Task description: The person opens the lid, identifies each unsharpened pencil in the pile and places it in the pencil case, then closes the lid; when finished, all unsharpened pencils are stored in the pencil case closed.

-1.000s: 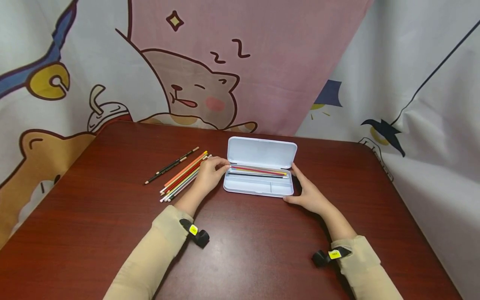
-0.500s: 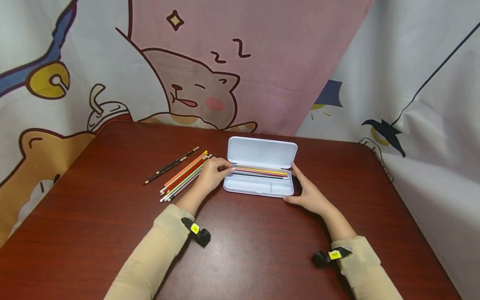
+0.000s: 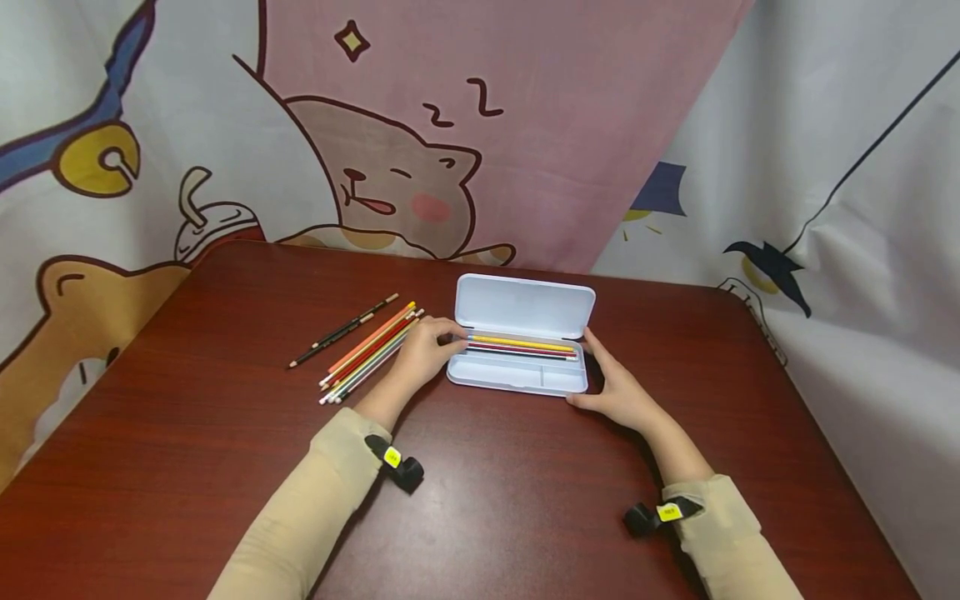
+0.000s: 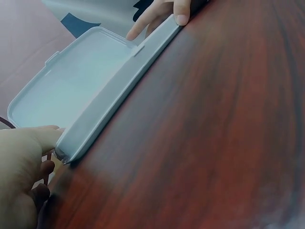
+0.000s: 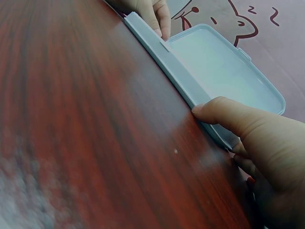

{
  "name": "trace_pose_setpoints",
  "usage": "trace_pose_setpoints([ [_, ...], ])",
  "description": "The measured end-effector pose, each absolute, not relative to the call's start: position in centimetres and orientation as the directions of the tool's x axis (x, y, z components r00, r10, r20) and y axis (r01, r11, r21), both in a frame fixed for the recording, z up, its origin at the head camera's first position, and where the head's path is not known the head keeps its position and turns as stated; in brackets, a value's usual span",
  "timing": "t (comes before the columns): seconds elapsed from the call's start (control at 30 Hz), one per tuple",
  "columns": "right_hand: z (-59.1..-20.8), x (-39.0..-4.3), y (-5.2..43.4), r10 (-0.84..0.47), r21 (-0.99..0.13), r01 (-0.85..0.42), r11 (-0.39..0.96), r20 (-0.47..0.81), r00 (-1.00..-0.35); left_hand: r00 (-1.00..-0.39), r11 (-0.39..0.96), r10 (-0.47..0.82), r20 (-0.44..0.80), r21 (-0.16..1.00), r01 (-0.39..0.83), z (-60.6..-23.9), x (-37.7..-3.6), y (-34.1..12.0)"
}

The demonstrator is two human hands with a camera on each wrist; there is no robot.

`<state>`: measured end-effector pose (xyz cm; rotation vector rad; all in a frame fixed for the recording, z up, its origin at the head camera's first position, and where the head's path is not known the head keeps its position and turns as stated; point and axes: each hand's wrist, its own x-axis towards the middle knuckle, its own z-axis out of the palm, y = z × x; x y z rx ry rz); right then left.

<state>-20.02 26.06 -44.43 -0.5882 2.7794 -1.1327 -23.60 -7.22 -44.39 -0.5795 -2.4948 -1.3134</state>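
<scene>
While the left hand point(image 3: 422, 350) rests at the nine o'clock end of the open case point(image 3: 517, 379), the pencils point(image 3: 521, 345) inside now lie flat in the far trough, a yellow one on top; half a second back they sat slightly higher and more askew, with red uppermost a moment before that. The left fingertips sit at the pencil ends, lightly curled; whether they pinch a pencil or only nudge it I cannot tell. The right hand point(image 3: 617, 388) cups the three o'clock end, thumb on the near wall and fingers around the far corner, and it has not moved. The lid point(image 3: 523, 304) stands open at twelve o'clock. The case sits mid-table point(image 3: 525, 500). At ten o'clock the loose pencils point(image 3: 367, 350) lie untouched, so I judge another one has just gone in, and more are left.
</scene>
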Motion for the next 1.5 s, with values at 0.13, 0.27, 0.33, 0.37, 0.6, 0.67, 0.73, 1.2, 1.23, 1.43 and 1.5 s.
trace_pose_setpoints([
  [0.13, -44.6, -20.0, 26.1, -0.379, -0.687, -0.32, 0.652, 0.069, -0.923, -0.882, 0.489, 0.21, 0.422, 0.736, 0.468, -44.4, -23.2, -7.4],
  [0.27, -44.6, -20.0, 26.2, -0.38, -0.687, -0.321, 0.651, 0.071, -0.922, -0.874, 0.476, 0.189, 0.448, 0.737, 0.48, -44.2, -22.4, -7.8],
  [0.33, -44.6, -20.0, 26.1, -0.379, -0.689, -0.32, 0.65, 0.071, -0.923, -0.866, 0.474, 0.179, 0.466, 0.731, 0.491, -44.1, -22.0, -8.2],
  [0.37, -44.5, -20.0, 26.1, -0.379, -0.691, -0.32, 0.648, 0.072, -0.922, -0.861, 0.471, 0.174, 0.477, 0.728, 0.499, -44.1, -21.8, -8.4],
  [0.6, -44.5, -20.1, 26.2, -0.384, -0.689, -0.328, 0.646, 0.077, -0.92, -0.834, 0.45, 0.133, 0.535, 0.717, 0.532, -44.0, -20.4, -9.8],
  [0.67, -44.5, -20.1, 26.2, -0.385, -0.688, -0.328, 0.648, 0.076, -0.92, -0.833, 0.441, 0.126, 0.539, 0.721, 0.534, -43.9, -20.1, -10.2],
  [0.73, -44.5, -20.1, 26.2, -0.385, -0.688, -0.329, 0.647, 0.078, -0.92, -0.83, 0.436, 0.122, 0.544, 0.722, 0.537, -43.9, -19.7, -10.7],
  [1.2, -44.4, -20.1, 26.2, -0.398, -0.692, -0.344, 0.634, 0.09, -0.913, -0.804, 0.488, 0.081, 0.589, 0.68, 0.548, -44.0, -17.6, -15.8],
  [1.23, -44.4, -20.1, 26.2, -0.399, -0.692, -0.346, 0.633, 0.092, -0.912, -0.807, 0.497, 0.072, 0.586, 0.681, 0.538, -44.0, -17.5, -16.2],
  [1.43, -44.4, -20.0, 26.3, -0.402, -0.695, -0.352, 0.627, 0.098, -0.91, -0.826, 0.537, 0.015, 0.564, 0.692, 0.483, -44.1, -16.9, -18.7],
  [1.5, -44.5, -20.0, 26.3, -0.401, -0.696, -0.351, 0.626, 0.099, -0.911, -0.827, 0.549, 0.008, 0.563, 0.688, 0.474, -44.1, -16.8, -19.5],
])
